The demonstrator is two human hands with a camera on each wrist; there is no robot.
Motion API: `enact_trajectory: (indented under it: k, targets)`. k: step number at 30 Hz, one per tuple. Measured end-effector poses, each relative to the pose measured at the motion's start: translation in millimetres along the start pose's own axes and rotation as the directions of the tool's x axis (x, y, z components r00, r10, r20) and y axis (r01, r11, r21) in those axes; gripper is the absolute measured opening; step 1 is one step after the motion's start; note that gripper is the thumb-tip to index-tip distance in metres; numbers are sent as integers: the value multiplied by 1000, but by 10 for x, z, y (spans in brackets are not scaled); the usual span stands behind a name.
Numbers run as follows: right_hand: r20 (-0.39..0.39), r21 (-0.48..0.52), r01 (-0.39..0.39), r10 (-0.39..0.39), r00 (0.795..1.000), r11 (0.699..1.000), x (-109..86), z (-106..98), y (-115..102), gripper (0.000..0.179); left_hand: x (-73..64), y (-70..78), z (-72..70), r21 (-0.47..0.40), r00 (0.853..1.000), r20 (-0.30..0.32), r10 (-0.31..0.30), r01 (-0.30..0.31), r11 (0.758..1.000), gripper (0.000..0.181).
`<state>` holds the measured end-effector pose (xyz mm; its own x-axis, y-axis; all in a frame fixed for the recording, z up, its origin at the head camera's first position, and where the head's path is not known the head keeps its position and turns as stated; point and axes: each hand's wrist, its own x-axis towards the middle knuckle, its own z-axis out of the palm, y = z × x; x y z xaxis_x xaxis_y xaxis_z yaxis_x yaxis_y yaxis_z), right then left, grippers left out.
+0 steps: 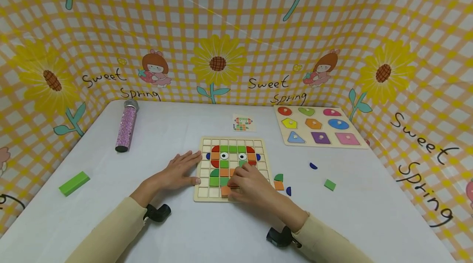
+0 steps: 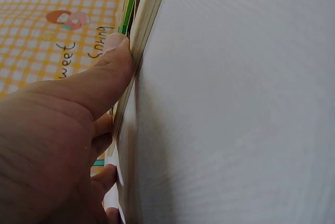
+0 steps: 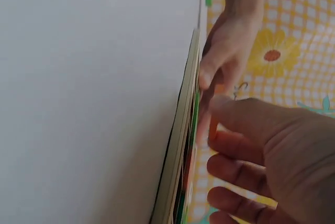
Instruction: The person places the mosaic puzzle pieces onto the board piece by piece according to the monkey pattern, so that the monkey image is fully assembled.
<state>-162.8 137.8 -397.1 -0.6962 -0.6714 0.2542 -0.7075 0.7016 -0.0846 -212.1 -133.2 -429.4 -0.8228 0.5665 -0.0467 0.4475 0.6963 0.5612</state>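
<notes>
A wooden grid board (image 1: 203,192) lies in the middle of the table, partly filled with coloured tiles and two round eye pieces (image 1: 224,155). My left hand (image 1: 177,172) rests along its left edge, fingers stretched out; the left wrist view shows the thumb (image 2: 112,72) against the board's side. Over the lower part of the grid, my right hand (image 1: 253,185) pinches an orange tile (image 3: 213,126) between thumb and forefinger. This tile (image 1: 225,191) sits above the bottom row in the head view. The right hand hides several cells behind it.
Right of the board lie a green quarter-round (image 1: 278,177), an orange square (image 1: 278,185), blue half-rounds (image 1: 313,166) and a green square (image 1: 330,185). A pattern card (image 1: 244,123) and a knob puzzle (image 1: 318,126) stand behind. To the left are a glittery microphone (image 1: 126,127) and a green block (image 1: 74,183).
</notes>
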Motion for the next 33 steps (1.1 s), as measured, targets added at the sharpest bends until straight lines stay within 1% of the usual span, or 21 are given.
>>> enact_trajectory:
  k: [3,7,14,20,26,29,33]
  targets:
    - [8,-4,5,-5,1000,1000,69,47,-62,19,-4,7,-5,-1,1000,4,-1,1,1000,75]
    - [37,-5,-6,7,999,1000,140,83,-132,20,-9,12,-10,2,1000,5,-2,2,1000,75]
    - [65,-36,-5,7,998,999,209,120,-183,18,-6,15,-16,6,1000,9,-13,13,1000,76]
    - [76,-41,-11,14,997,999,222,131,-202,18,-9,24,-26,22,1000,-3,-2,2,1000,75]
    - [78,-36,-12,15,997,999,223,127,-216,21,-16,30,-26,19,1000,-2,-1,1,1000,75]
    - [76,-37,-16,19,997,999,203,105,-211,23,-15,32,-22,16,1000,-1,2,-2,1000,75]
    - [70,-14,-47,47,996,999,138,49,-158,25,-11,27,-20,18,1000,0,6,-6,1000,75]
